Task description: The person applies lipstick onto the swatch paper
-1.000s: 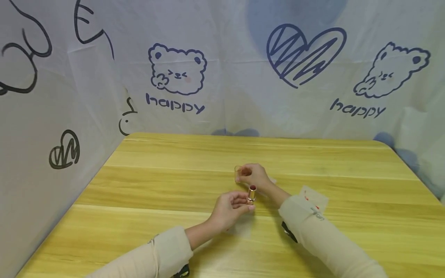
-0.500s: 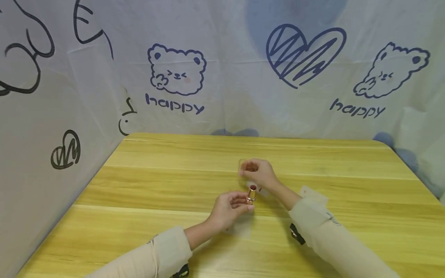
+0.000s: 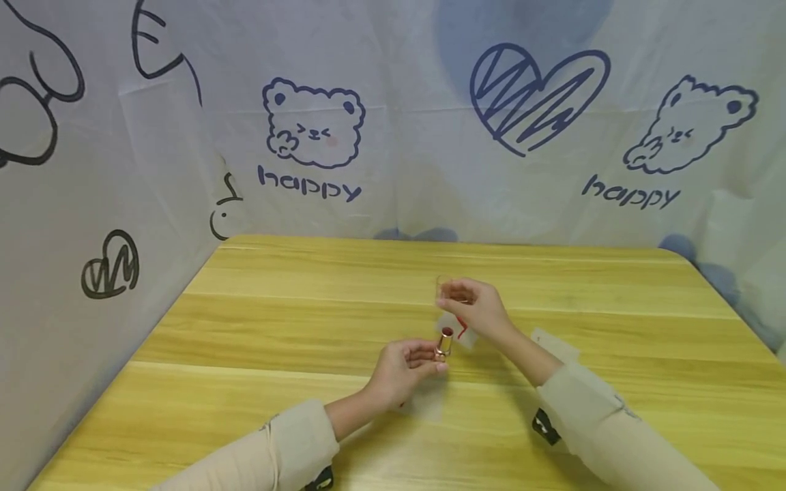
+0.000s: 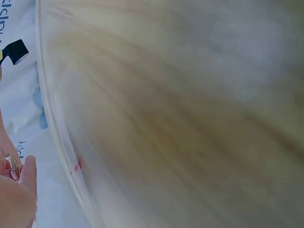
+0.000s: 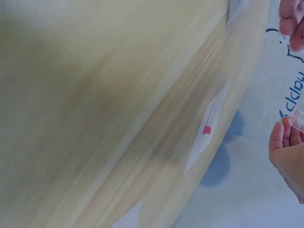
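Observation:
In the head view my left hand (image 3: 398,374) grips the gold base of an open lipstick (image 3: 445,344), its dark red tip pointing up. Farther back and to the right, my right hand (image 3: 479,307) pinches a clear cap (image 3: 440,285) between thumb and fingers, apart from the lipstick. The right wrist view shows this clear cap (image 5: 298,121) at the fingertips, at its right edge. At the lower left of the left wrist view, the lipstick's gold base (image 4: 14,166) shows between the fingers of the left hand.
On the wooden table (image 3: 276,307) lie several small white paper slips. One slip with a red stroke (image 3: 468,334) is below the right hand, another (image 3: 552,344) near the right sleeve, a third (image 3: 430,401) under the left hand. Printed cloth (image 3: 417,170) hangs behind.
My right hand has moved to the right and slightly back with the clear cap, uncovering more of the slip with the red stroke. The left hand and lipstick stay nearly still.

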